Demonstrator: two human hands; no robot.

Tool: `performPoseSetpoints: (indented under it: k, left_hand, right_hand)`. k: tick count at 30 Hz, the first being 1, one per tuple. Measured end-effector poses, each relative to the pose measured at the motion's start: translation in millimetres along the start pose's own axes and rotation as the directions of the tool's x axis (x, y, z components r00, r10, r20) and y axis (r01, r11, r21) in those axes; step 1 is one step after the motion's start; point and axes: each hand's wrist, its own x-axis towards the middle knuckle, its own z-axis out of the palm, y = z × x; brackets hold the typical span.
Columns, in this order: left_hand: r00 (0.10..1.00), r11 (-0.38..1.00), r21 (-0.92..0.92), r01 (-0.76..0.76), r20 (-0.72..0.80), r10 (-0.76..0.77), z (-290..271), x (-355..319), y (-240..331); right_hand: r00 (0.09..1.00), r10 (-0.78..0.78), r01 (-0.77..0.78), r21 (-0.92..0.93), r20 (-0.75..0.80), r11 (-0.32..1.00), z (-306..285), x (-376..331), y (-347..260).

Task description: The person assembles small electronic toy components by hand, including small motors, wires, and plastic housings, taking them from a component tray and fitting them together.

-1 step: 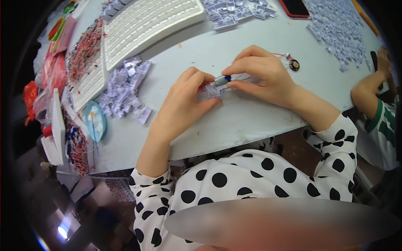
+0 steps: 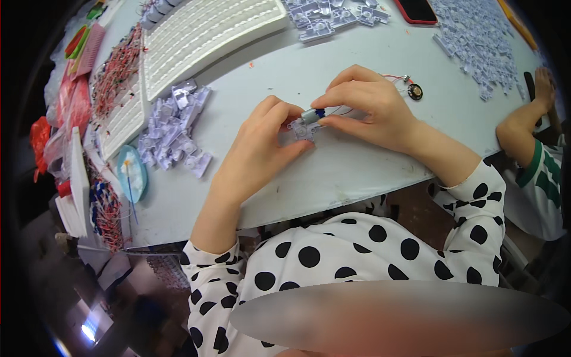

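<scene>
Between the thumb and fingers of my left hand point(image 2: 253, 143) is a clear, pale plastic housing point(image 2: 303, 132) with small lugs. My right hand point(image 2: 372, 107) pinches a small silver motor point(image 2: 308, 116) by its blue end, up against the housing's top edge. Whether the motor is seated in it I cannot tell. Thin wires run from the motor under my right fingers. Beyond that hand, a red wire leads to a small round black speaker point(image 2: 415, 91) lying on the table.
Left of my hands lies a pile of plastic housings point(image 2: 172, 134), beside a blue dish point(image 2: 132, 172) holding white stuff and a thin stick. White foam trays point(image 2: 208, 41) and bundled wires point(image 2: 119, 77) stand behind. A phone point(image 2: 416, 11), small parts point(image 2: 479, 47) and another person's arm point(image 2: 523, 131) are at right.
</scene>
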Motion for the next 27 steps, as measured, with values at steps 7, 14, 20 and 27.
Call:
performPoseSetpoints:
  k: [7, 14, 20, 27]
  left_hand:
    - [0.999, 0.999, -0.033, -0.012, -0.047, 0.011, 6.8, 1.9, -4.2]
    - [0.999, 1.0, -0.001, 0.003, -0.051, -0.003, 7.0, 1.1, -1.1]
    - [0.998, 1.0, 0.007, -0.014, -0.063, 0.014, 9.0, -0.4, -1.3]
    - [0.998, 1.0, 0.011, -0.016, -0.058, 0.017, 6.7, -1.4, -2.3]
  right_hand:
    - [0.999, -0.025, 0.029, -0.2, 0.026, 0.979, 4.4, -4.4, 1.8]
    - [0.999, -0.003, 0.011, -0.235, 0.038, 0.972, 3.8, -5.6, -4.7]
    - [1.0, -0.004, 0.0, -0.193, -0.021, 0.981, 8.4, -7.9, -0.6]
    - [1.0, 0.022, -0.017, -0.253, 0.016, 0.967, 4.4, -3.2, -3.2]
